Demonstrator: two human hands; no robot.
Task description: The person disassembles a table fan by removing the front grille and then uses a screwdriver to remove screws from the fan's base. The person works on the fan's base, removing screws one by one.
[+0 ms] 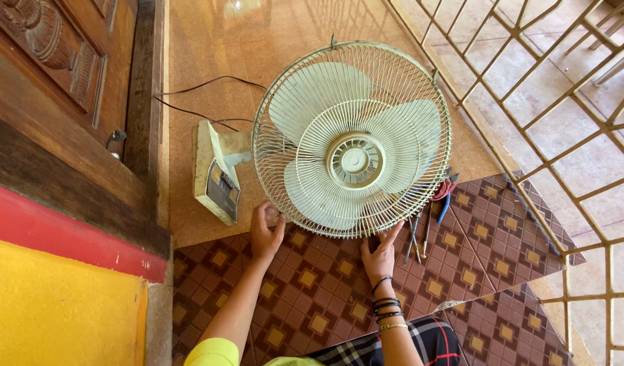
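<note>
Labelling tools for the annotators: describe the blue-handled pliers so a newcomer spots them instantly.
Find the big pale-green fan lying face-up on the floor. At its lower right rim, on the brown patterned mat, lies a small cluster of tools. The pliers are the only one with blue handles, beside thin screwdrivers.

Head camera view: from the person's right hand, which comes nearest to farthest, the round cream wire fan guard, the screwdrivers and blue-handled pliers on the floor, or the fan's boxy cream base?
From the right hand:
1. Round cream wire fan guard, touching its lower rim.
2. Screwdrivers and blue-handled pliers, just right on the patterned mat.
3. Boxy cream base, far left, beyond the left hand.
</note>
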